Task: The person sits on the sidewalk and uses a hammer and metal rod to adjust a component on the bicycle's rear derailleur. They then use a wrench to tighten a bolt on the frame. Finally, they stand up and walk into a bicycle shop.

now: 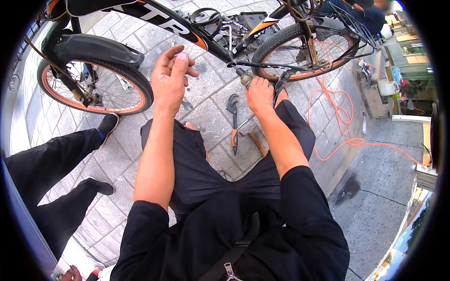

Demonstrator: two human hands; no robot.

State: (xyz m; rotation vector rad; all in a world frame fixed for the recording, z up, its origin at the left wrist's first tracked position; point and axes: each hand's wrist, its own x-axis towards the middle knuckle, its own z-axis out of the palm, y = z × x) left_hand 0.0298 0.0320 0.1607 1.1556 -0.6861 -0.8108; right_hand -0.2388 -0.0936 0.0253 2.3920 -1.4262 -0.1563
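My right hand (260, 94) is wrapped round a stubby grey tool (245, 77) with a dark nose. The nose points at the bottom bracket area (232, 64) of a black and orange bicycle (197, 37); whether it touches I cannot tell. A crank and pedal (281, 83) lie just right of that hand. My left hand (172, 77) is raised below the frame's down tube, holding nothing, fingers loosely curled and apart. On the paving between my knees lies a wrench with an orange and black handle (234, 124). Beside it is a wooden-handled hammer (257, 143).
A dark tool case (248, 23) with several tools sits behind the bicycle. An orange hose (344, 112) runs across the ground at right, near a clear bottle (364, 122). A person in black trousers (61, 145) stands at left. Another person (356, 18) is at the upper right.
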